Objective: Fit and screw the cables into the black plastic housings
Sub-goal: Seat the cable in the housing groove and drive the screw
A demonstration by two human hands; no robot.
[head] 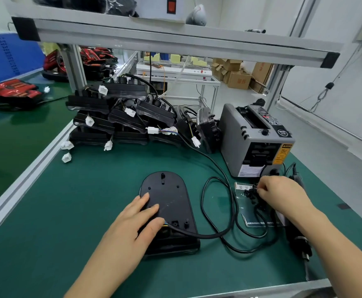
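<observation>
Closest in, the left hand (137,222) lies flat with straight fingers, slightly spread, pressing on the black plastic housing with the rounded far end (171,194). The housing rests on the green bench mat (68,222), right in front of the person. At its near right corner, just beside the thumb, a thick black cable (203,235) enters it, with thin coloured wires showing at the entry. The cable then loops across the mat to the right.

At the right edge of the mat a dark power screwdriver (297,241) lies beside the right forearm. A little farther on, the right hand (283,194) is curled, its fingertips drawn together and pinching at a heap of small black parts (251,195) on a clear plastic sheet (246,214). What exactly these parts are is too small to tell.

Behind that hand stands a grey box-shaped tape dispenser machine (235,134) with a yellow warning label. To its left, more black housings are stacked in a loose pile (124,121), with short wires ending in white plastic connectors (153,130) hanging from them.

Left of the bench runs a green conveyor belt (8,136) carrying a red and black moulded piece (14,89). An aluminium shelf frame (175,44) spans overhead, and brown cardboard boxes (239,79) sit on the floor far beyond.
</observation>
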